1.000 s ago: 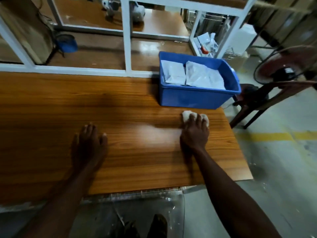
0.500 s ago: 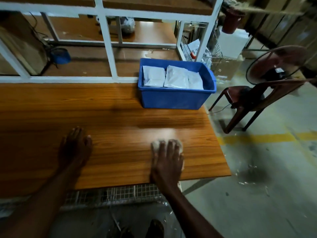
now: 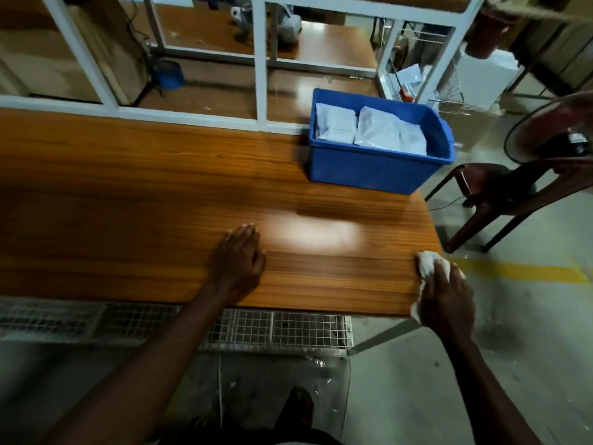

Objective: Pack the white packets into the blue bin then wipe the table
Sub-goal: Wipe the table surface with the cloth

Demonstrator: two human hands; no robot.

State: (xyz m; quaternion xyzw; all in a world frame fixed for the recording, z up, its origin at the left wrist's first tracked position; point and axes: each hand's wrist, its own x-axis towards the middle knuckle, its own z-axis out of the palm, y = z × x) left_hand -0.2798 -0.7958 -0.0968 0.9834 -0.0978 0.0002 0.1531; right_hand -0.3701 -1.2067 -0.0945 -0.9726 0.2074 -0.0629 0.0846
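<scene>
The blue bin (image 3: 369, 170) stands at the far right of the wooden table (image 3: 128, 203), with white packets (image 3: 382, 133) lying inside it. My right hand (image 3: 446, 300) presses a crumpled white cloth (image 3: 425, 264) at the table's near right corner, partly over the edge. Flat on the tabletop near the front edge lies my left hand (image 3: 239, 258), fingers together, holding nothing.
A white metal frame (image 3: 261, 75) runs along the table's far side. A dark red plastic chair (image 3: 500, 191) and a standing fan (image 3: 552, 130) are on the floor to the right. A wire mesh shelf (image 3: 272, 329) sits under the front edge. A yellow floor line (image 3: 529, 271) runs right.
My right hand has dragged the cloth from in front of the bin toward me and then out to the table's near right corner. My left hand stays flat on the table.
</scene>
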